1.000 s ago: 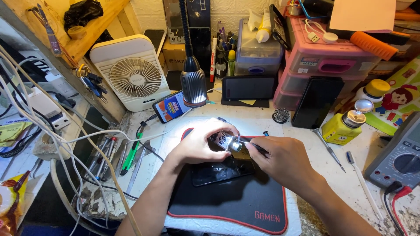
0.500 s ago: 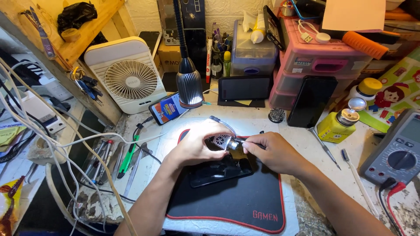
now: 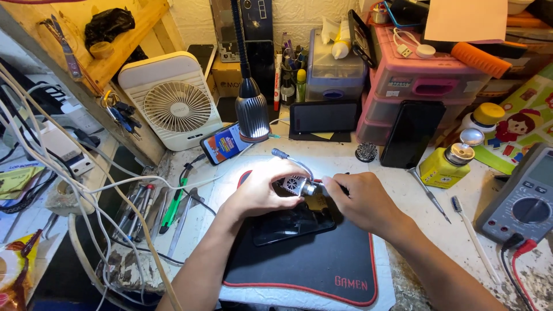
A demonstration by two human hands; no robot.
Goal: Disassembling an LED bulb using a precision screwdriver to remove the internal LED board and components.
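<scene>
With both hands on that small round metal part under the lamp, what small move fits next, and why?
Probably a slight turn of the tool held in the right hand: its tip meets the small round metal part, which the left hand steadies above the dark phone on the mat.

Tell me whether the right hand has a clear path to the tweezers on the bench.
Probably yes: the tweezers lie bare just beside the right hand, nothing between, but it is now on the small metal part.
</scene>
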